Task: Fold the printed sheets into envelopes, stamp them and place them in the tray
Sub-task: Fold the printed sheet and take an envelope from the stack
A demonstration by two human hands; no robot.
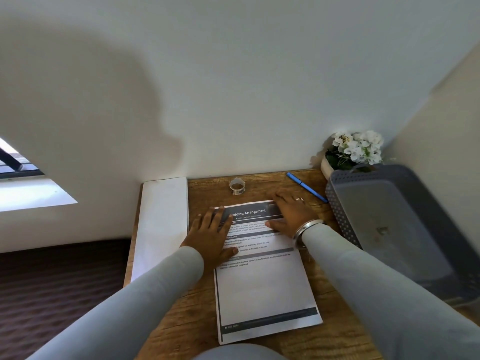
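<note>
Sleeves: grey sleeves (155, 289) reach forward from either side, both forearms low over the wooden table (181, 323) so the hands can bear down on the paper.
Printed sheet: the printed sheet (262, 289) lies flat and unfolded in the middle of the table, dark heading at the far end, long side running away from the person. It looks squared up for a first fold.
Left hand: the left hand (210, 235) rests palm down on the sheet's far-left part, fingers straight and slightly apart, pinning that side so it cannot slide.
Right hand: the right hand (291, 214) lies flat over the far-right corner, fingers straight and close together, pointing across the heading. I judge it is steadying or smoothing the top edge; nothing is gripped. A bangle (307, 228) sits at the wrist.
Tray: the grey perforated tray (337, 211) stands just beside the sheet on the right, within easy reach for finished pieces. I see no envelope in it.
White stack: a long white stack (161, 224) lies along the left edge of the table, possibly blank paper or envelopes; I cannot tell which.
Far edge: a tape roll (237, 186) and a blue pen (306, 187) wait beyond the sheet, out of the way of folding; flowers (358, 149) fill the corner.
Stage: early, as nothing is folded yet.
</note>
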